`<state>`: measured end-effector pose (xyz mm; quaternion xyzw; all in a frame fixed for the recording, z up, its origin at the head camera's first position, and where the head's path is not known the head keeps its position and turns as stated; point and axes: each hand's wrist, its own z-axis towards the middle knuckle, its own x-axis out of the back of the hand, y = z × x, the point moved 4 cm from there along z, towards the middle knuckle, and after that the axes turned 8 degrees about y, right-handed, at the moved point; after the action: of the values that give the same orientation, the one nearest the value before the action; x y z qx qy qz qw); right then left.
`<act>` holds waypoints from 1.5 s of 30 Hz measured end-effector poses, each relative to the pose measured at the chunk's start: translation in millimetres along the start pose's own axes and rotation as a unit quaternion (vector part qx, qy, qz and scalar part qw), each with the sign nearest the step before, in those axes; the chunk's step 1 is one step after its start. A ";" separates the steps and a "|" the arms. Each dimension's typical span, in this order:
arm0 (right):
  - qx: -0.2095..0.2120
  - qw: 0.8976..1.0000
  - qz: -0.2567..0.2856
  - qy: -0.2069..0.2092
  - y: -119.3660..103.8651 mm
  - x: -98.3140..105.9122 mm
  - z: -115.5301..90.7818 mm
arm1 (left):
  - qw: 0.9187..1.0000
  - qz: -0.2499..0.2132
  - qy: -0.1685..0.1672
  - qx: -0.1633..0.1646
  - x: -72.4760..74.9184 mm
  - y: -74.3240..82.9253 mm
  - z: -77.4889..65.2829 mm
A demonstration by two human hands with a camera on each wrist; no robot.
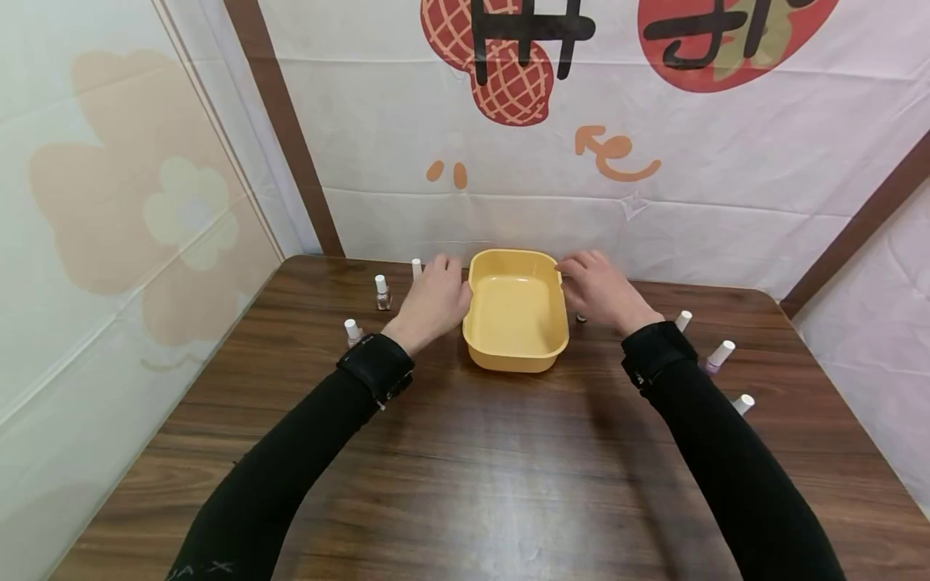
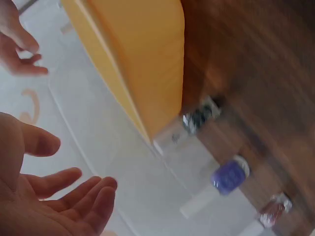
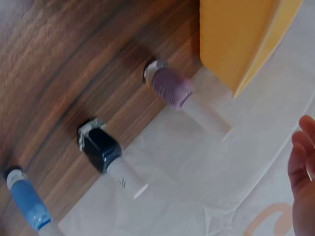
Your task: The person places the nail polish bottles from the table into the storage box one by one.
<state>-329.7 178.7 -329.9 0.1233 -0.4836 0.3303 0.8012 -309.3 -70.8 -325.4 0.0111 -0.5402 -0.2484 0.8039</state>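
A yellow rectangular basin (image 1: 516,315) stands upright on the table toward the back. My left hand (image 1: 436,297) hovers by its left side; in the left wrist view the left hand (image 2: 64,191) has loosely bent, spread fingers holding nothing. By the right side is my right hand (image 1: 599,289); the right wrist view catches only part of the right hand (image 3: 304,172), apart from the basin wall (image 3: 236,39). Nail polish bottles with white caps stand nearby: a dark one (image 2: 202,115) and a purple one (image 2: 230,175) in the left wrist view, a mauve one (image 3: 171,87) in the right.
More white-capped bottles stand on the wooden table (image 1: 465,484), at the left (image 1: 383,293) and at the right (image 1: 719,357). A black bottle (image 3: 101,147) and a blue bottle (image 3: 29,201) show in the right wrist view. A white printed curtain (image 1: 508,218) hangs behind the table.
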 end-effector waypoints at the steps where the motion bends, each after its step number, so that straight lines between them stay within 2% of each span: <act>1: 0.006 1.000 0.005 -0.006 -2.0 -1.7 -0.2 | 1.000 -0.004 -0.006 0.004 -2.5 2.2 -2.0; 5: 0.006 0.999 0.011 -0.039 -6.9 -7.5 -0.6 | 0.999 -0.004 -0.034 0.020 -13.9 9.9 -10.3; 9: -0.001 0.999 0.007 -0.046 -7.5 -10.4 -0.6 | 0.998 0.001 -0.057 0.035 -24.4 13.2 -18.3; 13: 0.000 0.999 0.013 -0.047 -7.7 -12.2 -0.5 | 0.997 0.003 -0.064 0.047 -30.0 14.4 -23.6; 20: -0.016 0.997 0.020 -0.067 -8.1 -16.7 -0.7 | 0.996 0.009 -0.078 0.040 -35.7 13.3 -30.3; 25: -0.029 0.996 0.014 -0.078 -6.0 -19.4 -3.7 | 0.995 0.001 -0.088 0.039 -37.7 9.9 -33.4; 36: -0.027 0.997 0.014 -0.066 -2.2 -19.4 -9.0 | 0.995 0.012 -0.093 0.015 -33.5 0.0 -39.5; 41: -0.028 0.997 0.013 -0.072 -2.0 -21.6 -10.2 | 0.994 0.007 -0.103 0.019 -32.3 -4.8 -41.4; 45: -0.026 0.997 0.012 -0.069 -2.7 -22.2 -11.0 | 0.995 0.005 -0.098 0.016 -29.5 -8.4 -42.8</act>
<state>-327.3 173.3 -354.1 0.1193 -0.5477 0.3181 0.7646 -283.7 -76.8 -371.1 -0.0033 -0.6200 -0.2360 0.7482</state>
